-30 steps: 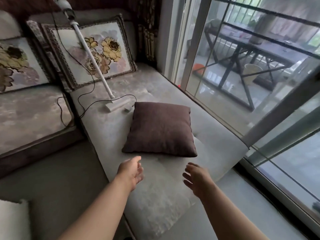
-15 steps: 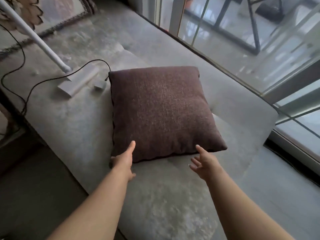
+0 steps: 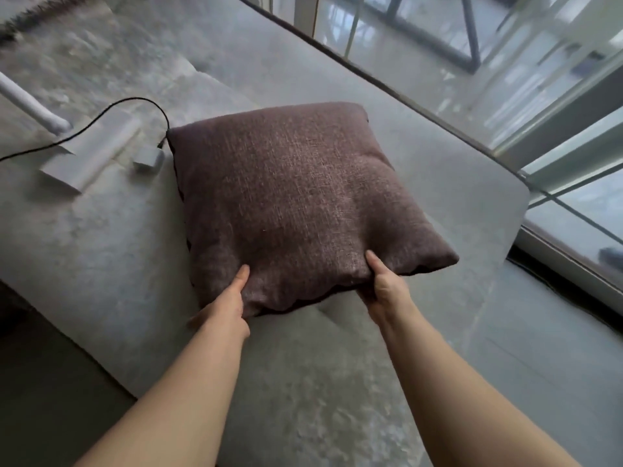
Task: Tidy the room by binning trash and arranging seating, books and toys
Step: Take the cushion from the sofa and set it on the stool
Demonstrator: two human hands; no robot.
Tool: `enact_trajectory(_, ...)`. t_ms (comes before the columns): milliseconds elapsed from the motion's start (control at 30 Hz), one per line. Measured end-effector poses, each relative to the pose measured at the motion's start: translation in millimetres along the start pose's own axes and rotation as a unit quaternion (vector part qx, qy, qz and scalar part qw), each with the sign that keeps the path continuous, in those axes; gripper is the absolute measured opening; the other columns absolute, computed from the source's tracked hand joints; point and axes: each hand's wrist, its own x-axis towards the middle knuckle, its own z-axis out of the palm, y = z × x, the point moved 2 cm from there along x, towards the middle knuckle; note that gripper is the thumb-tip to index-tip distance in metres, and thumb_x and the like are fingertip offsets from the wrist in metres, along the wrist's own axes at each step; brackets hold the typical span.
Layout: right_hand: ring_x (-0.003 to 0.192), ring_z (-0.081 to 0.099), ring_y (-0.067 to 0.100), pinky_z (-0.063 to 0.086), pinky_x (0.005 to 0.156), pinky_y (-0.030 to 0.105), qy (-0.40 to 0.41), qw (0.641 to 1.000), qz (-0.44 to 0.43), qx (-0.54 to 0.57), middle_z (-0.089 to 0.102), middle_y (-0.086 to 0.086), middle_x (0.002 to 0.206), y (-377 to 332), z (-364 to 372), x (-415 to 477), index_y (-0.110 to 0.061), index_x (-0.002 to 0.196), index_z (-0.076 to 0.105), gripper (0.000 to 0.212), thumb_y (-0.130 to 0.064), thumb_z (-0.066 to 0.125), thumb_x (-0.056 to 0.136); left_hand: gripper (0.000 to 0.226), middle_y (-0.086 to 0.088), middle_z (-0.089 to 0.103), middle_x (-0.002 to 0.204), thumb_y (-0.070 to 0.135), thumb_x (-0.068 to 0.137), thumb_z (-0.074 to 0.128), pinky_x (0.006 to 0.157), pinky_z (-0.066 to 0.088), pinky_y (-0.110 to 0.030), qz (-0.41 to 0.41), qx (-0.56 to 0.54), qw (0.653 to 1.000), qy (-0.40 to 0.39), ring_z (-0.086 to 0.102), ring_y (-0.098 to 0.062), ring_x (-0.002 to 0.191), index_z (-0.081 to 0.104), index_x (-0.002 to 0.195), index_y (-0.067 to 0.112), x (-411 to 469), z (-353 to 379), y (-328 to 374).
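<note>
Cushion: the brown square cushion of coarse woven fabric (image 3: 296, 203) lay flat on the pale grey plush sofa seat (image 3: 101, 251), at 12 o'clock from both hands; its near edge ran roughly 9 to 3 o'clock
Left hand: the left hand (image 3: 229, 305) pinched that near edge by the 7 o'clock corner; thumb on top, fingers hidden beneath
Right hand: the right hand (image 3: 384, 288) pinched the same edge right of middle; thumb on top, fingers tucked under
Key relation: both hands equally near, on one edge; the cushion's bulk stretched away towards 12 o'clock, so I judge a lift would let the far side sag
Textures: cushion soft, puckered at each grip; seat velvety, mottled
Nearby: a small grey plug adapter (image 3: 148, 158) on a black cable (image 3: 141, 102) sat just beside the 10 o'clock corner; touching or not, unclear
</note>
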Motion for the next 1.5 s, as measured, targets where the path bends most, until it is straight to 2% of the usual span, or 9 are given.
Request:
enact_trajectory(167, 0.097, 0.068, 0.021, 0.056, 0.056, 0.025, -0.022, 0.999, -0.034, -0.009, 0.068, 0.011, 0.119, -53.4, 3.0, -46.5, -0.009, 0.128, 0.057, 0.047, -0.025, 0.069, 0.085, 0.058, -0.002, 0.067, 0.115, 0.036, 0.073, 0.080, 0.090, 0.053, -0.040, 0.035, -0.014, 0.995, -0.093, 0.066, -0.024, 0.101, 0.062, 0.121, 0.011, -245.6, 57.0, 77.2)
enact_trajectory(367, 0.098, 0.068, 0.026, 0.057, 0.052, 0.028, 0.032, 0.996, -0.072, 0.049, 0.067, 0.014, 0.118, -119.7, -60.7, -125.3, -0.007, 0.126, 0.058, 0.052, -0.022, 0.074, 0.079, 0.023, -0.006, 0.073, 0.083, 0.032, 0.083, 0.066, 0.064, 0.050, -0.032, 0.020, 0.041, 0.978, -0.202, 0.065, -0.024, 0.077, 0.067, 0.097, 0.014, -380.8, 77.0, 85.0)
enact_trajectory(433, 0.096, 0.068, 0.029, 0.057, 0.052, 0.030, 0.067, 0.990, -0.081, 0.096, 0.066, 0.016, 0.118, -137.6, -99.6, -154.4, -0.005, 0.128, 0.056, 0.056, -0.017, 0.076, 0.077, 0.020, -0.007, 0.073, 0.069, 0.030, 0.083, 0.065, 0.063, 0.051, -0.033, 0.014, 0.059, 0.972, -0.225, 0.064, -0.026, 0.075, 0.067, 0.092, 0.013, -428.0, 84.8, 74.8)
enact_trajectory(600, 0.090, 0.068, 0.032, 0.059, 0.069, 0.038, 0.142, 0.976, -0.094, 0.133, 0.068, 0.019, 0.110, -168.9, -210.6, -224.7, -0.001, 0.122, 0.058, 0.052, -0.019, 0.075, 0.076, 0.040, -0.016, 0.070, 0.099, 0.030, 0.079, 0.067, 0.071, 0.054, -0.040, -0.004, 0.114, 0.956, -0.269, 0.065, -0.033, 0.085, 0.065, 0.111, 0.007, -529.0, 107.2, 21.4)
enact_trajectory(733, 0.091, 0.068, 0.037, 0.056, 0.084, 0.052, 0.202, 0.960, -0.104, 0.163, 0.069, 0.021, 0.105, -177.9, -319.1, -287.2, -0.002, 0.109, 0.066, 0.044, -0.023, 0.075, 0.072, 0.032, -0.018, 0.067, 0.092, 0.029, 0.081, 0.066, 0.060, 0.049, -0.041, -0.028, 0.192, 0.931, -0.307, 0.063, -0.034, 0.079, 0.062, 0.102, 0.005, -613.1, 125.8, -49.4)
enact_trajectory(967, 0.086, 0.069, 0.037, 0.057, 0.081, 0.051, 0.282, 0.916, -0.124, 0.258, 0.070, 0.020, 0.101, -155.9, -523.0, -394.7, -0.003, 0.107, 0.066, 0.053, -0.033, 0.075, 0.064, 0.068, -0.017, 0.068, 0.112, 0.037, 0.062, 0.076, 0.068, 0.055, -0.055, -0.023, 0.306, 0.874, -0.377, 0.064, -0.043, 0.095, 0.057, 0.125, 0.016, -739.3, 134.1, -211.4)
enact_trajectory(1267, 0.084, 0.070, 0.034, 0.056, 0.082, 0.052, 0.389, 0.830, -0.172, 0.362, 0.071, 0.015, 0.101, -84.9, -784.1, -552.4, -0.007, 0.105, 0.070, 0.058, -0.038, 0.074, 0.056, 0.044, -0.011, 0.068, 0.114, 0.030, 0.072, 0.070, 0.064, 0.049, -0.035, 0.013, 0.400, 0.781, -0.479, 0.064, -0.028, 0.088, 0.066, 0.110, 0.009, -921.7, 97.5, -457.5)
enact_trajectory(1367, 0.088, 0.068, 0.035, 0.054, 0.086, 0.055, 0.430, 0.784, -0.184, 0.407, 0.070, 0.014, 0.105, -51.2, -853.8, -606.5, -0.010, 0.109, 0.068, 0.069, -0.041, 0.075, 0.048, 0.021, -0.009, 0.066, 0.089, 0.026, 0.080, 0.064, 0.049, 0.044, -0.023, 0.026, 0.437, 0.741, -0.510, 0.058, -0.020, 0.065, 0.063, 0.094, 0.010, -971.7, 70.3, -532.2)
enact_trajectory(1500, 0.092, 0.064, 0.033, 0.053, 0.090, 0.047, 0.481, 0.727, -0.180, 0.456, 0.067, 0.013, 0.108, -7.9, -917.8, -676.3, -0.009, 0.117, 0.063, 0.060, -0.038, 0.075, 0.066, 0.026, 0.000, 0.066, 0.110, 0.023, 0.081, 0.063, 0.048, 0.042, -0.019, -0.003, 0.467, 0.677, -0.568, 0.060, -0.016, 0.067, 0.067, 0.106, 0.014, -1028.7, 27.2, -621.7)
